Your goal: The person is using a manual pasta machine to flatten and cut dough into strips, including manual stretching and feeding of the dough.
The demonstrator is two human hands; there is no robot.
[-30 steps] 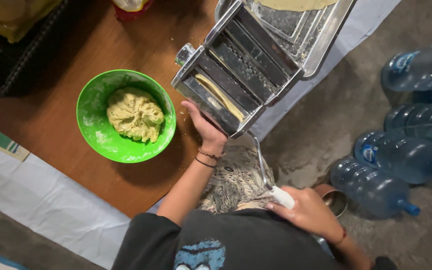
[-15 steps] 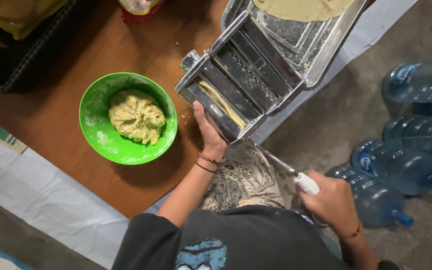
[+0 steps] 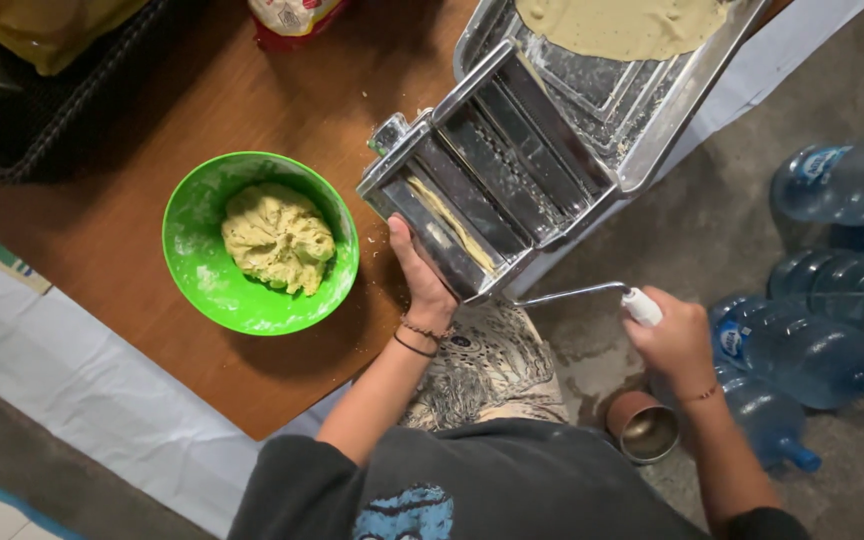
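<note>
While the pasta machine (image 3: pixel 497 185) sits at the near right edge of the brown wooden table (image 3: pixel 102 240), its steel body is angled across the view, rollers and housing dusted with flour. A thin strip of pale dough (image 3: pixel 449 222) shows at the lower roller slot. The left hand (image 3: pixel 420 275) lies flat against the machine's near lower side, fingers extended under the housing and pressing on the metal; thin bracelets circle the wrist. The right hand (image 3: pixel 674 335) is closed around the white grip of the crank handle (image 3: pixel 592 295), whose thin metal shaft runs back to the side of the machine, out over the floor and clear of the table. Beyond the rollers, a shiny metal tray (image 3: pixel 642 120) carries a flattened sheet of dough (image 3: pixel 624 22) at its far end. Left of the machine, well apart from it, a green bowl (image 3: pixel 197 265) on the table holds a rough lump of yellowish dough (image 3: pixel 278 237). White sheeting (image 3: pixel 72 400) covers the floor below the table's near edge. On the concrete floor to the right lie several large blue water bottles (image 3: pixel 832 290), and a small metal cup (image 3: pixel 644 426) stands just below the right hand. A red packet (image 3: pixel 292 15) rests at the table's far edge.
</note>
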